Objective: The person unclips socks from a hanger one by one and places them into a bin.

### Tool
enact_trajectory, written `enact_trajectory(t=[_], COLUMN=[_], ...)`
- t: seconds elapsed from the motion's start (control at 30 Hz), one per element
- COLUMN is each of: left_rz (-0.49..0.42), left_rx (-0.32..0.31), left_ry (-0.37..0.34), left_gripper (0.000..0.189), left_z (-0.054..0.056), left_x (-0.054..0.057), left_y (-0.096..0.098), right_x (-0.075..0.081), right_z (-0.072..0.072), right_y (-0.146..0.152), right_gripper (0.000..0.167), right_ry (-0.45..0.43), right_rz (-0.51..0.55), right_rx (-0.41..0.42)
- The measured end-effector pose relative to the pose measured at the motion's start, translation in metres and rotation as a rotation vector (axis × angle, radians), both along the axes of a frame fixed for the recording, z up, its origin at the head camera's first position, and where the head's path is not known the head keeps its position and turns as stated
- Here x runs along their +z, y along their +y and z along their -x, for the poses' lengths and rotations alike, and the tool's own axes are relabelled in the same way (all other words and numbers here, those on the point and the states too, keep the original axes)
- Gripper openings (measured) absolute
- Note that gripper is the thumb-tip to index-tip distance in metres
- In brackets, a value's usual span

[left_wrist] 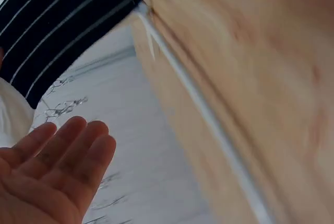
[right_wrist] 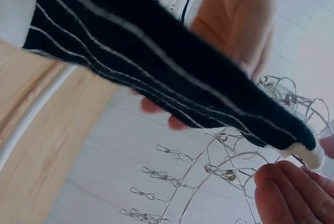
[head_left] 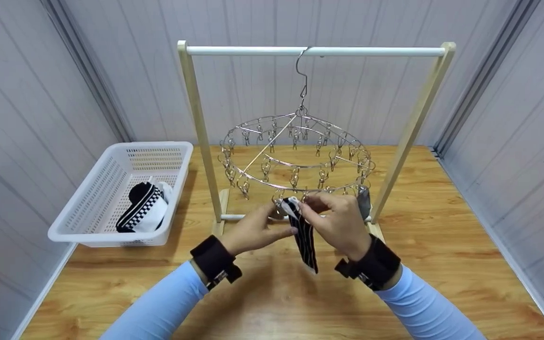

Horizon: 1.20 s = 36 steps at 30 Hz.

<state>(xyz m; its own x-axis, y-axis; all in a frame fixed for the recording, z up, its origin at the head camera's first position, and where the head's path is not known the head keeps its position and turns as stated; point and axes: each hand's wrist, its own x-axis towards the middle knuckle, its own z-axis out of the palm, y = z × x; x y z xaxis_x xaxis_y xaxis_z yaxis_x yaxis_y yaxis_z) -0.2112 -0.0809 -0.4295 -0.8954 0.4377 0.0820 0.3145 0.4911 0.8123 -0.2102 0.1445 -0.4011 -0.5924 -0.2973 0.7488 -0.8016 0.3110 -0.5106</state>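
A black sock with thin white stripes and a white cuff (head_left: pixel 306 241) hangs below the front edge of a round metal clip hanger (head_left: pixel 294 177). My right hand (head_left: pixel 335 219) pinches the cuff just under the front clips. My left hand (head_left: pixel 255 230) is beside the sock with straight fingers, its thumb touching the fabric. The left wrist view shows the left hand (left_wrist: pixel 52 177) with an open palm below the sock (left_wrist: pixel 57 20). In the right wrist view the sock (right_wrist: pixel 156 62) stretches across, the right hand's fingers (right_wrist: pixel 289 192) sit at its white end by the hanger (right_wrist: pixel 224 169), and the left hand (right_wrist: pixel 240 20) is behind it.
The hanger hooks onto the white rod (head_left: pixel 253 50) of a wooden rack standing on a wooden table (head_left: pixel 442 245). A white plastic basket (head_left: pixel 111 238) at the left holds black-and-white checkered socks (head_left: pixel 144 210). A grey item (head_left: pixel 364 200) hangs from the hanger's right side. Grey walls enclose the table.
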Motion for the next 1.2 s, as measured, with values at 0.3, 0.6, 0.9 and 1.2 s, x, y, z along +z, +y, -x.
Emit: enact_trajectory(t=[0.3,0.6,0.9,1.2], left_rz=[-0.297,-0.288,-0.227,-0.035], left_rx=[-0.027,-0.039,-0.052,-0.034], left_ry=[-0.166,-0.138,-0.208,-0.185], left_gripper=[0.040,0.024,0.018,0.013], left_z=[0.015,0.016,0.013,0.011], left_x=[-0.004,0.000,0.004,0.006], left_y=[0.005,0.001,-0.010,-0.032], right_x=[0.001,-0.001,-0.004,-0.004], right_z=[0.000,0.002,0.003,0.003], right_y=[-0.001,-0.001,0.001,0.002], right_gripper=[0.005,0.004,0.005,0.005], right_ry=[0.004,0.019,0.116,0.121], right_rz=[0.007,0.010,-0.020,-0.001], right_rx=[-0.001,-0.001,-0.054,-0.049])
